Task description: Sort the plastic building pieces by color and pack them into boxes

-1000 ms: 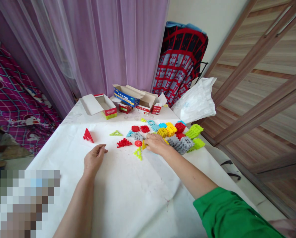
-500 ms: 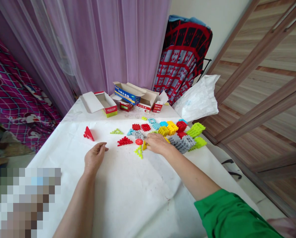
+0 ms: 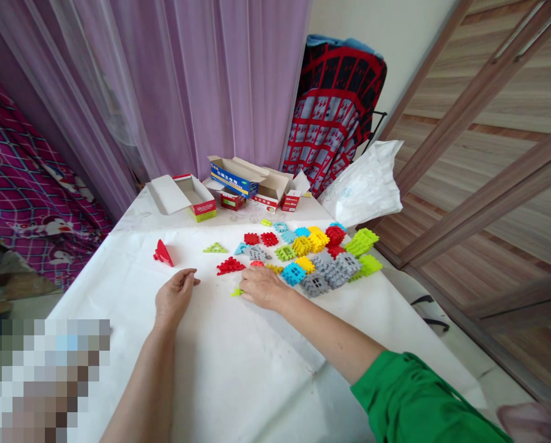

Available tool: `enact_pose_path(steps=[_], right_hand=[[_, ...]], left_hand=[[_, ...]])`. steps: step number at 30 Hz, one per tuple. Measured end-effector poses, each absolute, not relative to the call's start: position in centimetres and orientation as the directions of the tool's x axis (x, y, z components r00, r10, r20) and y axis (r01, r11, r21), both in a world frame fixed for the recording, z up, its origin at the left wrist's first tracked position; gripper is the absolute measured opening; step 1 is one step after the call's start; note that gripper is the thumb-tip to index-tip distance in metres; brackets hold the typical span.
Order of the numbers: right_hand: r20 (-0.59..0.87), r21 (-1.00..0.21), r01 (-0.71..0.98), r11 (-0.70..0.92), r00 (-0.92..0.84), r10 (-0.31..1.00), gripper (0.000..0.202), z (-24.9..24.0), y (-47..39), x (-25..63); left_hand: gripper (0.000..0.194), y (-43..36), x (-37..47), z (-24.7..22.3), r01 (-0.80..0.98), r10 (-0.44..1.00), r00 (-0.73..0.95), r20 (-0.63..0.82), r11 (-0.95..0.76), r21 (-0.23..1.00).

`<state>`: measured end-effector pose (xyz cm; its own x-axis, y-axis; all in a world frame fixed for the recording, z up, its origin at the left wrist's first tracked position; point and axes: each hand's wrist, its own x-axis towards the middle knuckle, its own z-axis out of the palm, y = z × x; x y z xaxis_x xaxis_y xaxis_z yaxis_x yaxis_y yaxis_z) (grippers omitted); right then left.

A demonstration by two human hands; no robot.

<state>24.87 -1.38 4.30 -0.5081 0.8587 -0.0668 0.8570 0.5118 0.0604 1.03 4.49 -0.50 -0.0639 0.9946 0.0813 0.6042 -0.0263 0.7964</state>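
My right hand [image 3: 262,287] has its fingers closed on a lime-green triangular building block [image 3: 236,292], of which only the left end shows. Just beyond the knuckles are a yellow block [image 3: 275,269] and a round red piece [image 3: 257,263], partly covered. My left hand [image 3: 176,296] rests on its side at the left, fingers curled together with nothing visible in them. A red toothed triangle [image 3: 230,265] lies between the hands, farther back. Beyond my left hand stands a smooth red piece [image 3: 163,253], and a flat green triangle [image 3: 215,247] lies to its right.
Toothed building blocks in grey [image 3: 333,271], blue [image 3: 293,274], yellow [image 3: 319,238] and green [image 3: 362,242] cluster at the right. Open cardboard boxes [image 3: 204,209] line the back of the white-covered table [image 3: 238,369]. A white plastic bag [image 3: 362,187] sits at the back right corner.
My right hand has moved left and nearer, and the lime-green triangle has shifted left with it. Blue and grey blocks it covered now show. My left hand has stayed almost still.
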Motion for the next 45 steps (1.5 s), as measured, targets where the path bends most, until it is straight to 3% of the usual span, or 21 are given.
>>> enact_pose_path(steps=[5,10,13,15,21,45], right_hand=[[-0.052,0.007,0.913,0.408,-0.407,0.912,0.02,3.7,-1.5,23.0],[0.0,-0.091,0.969,0.231,-0.232,0.973,0.024,6.7,0.0,25.0],[0.041,-0.059,0.997,0.05,-0.047,0.998,0.034,8.4,2.3,26.8],[-0.012,-0.029,1.0,-0.002,0.002,1.0,0.047,8.9,3.9,27.6],[-0.223,0.018,1.0,0.002,0.002,0.975,0.05,8.3,6.3,27.2],[-0.241,0.013,0.965,0.264,-0.253,0.937,0.046,6.2,6.9,31.0]], left_hand=[[0.039,4.6,1.0,-0.7,0.603,0.995,-0.065,0.082,-0.026,0.797],[0.039,4.7,0.9,-1.1,0.596,0.994,-0.066,0.082,-0.027,0.802],[0.04,4.7,0.9,-1.1,0.594,0.995,-0.068,0.077,-0.021,0.804],[0.04,4.7,1.0,-0.9,0.594,0.995,-0.068,0.075,-0.02,0.804],[0.039,4.6,0.9,-0.8,0.595,0.994,-0.079,0.07,-0.009,0.804],[0.037,4.7,0.9,-1.1,0.595,0.993,-0.077,0.085,-0.023,0.803]])
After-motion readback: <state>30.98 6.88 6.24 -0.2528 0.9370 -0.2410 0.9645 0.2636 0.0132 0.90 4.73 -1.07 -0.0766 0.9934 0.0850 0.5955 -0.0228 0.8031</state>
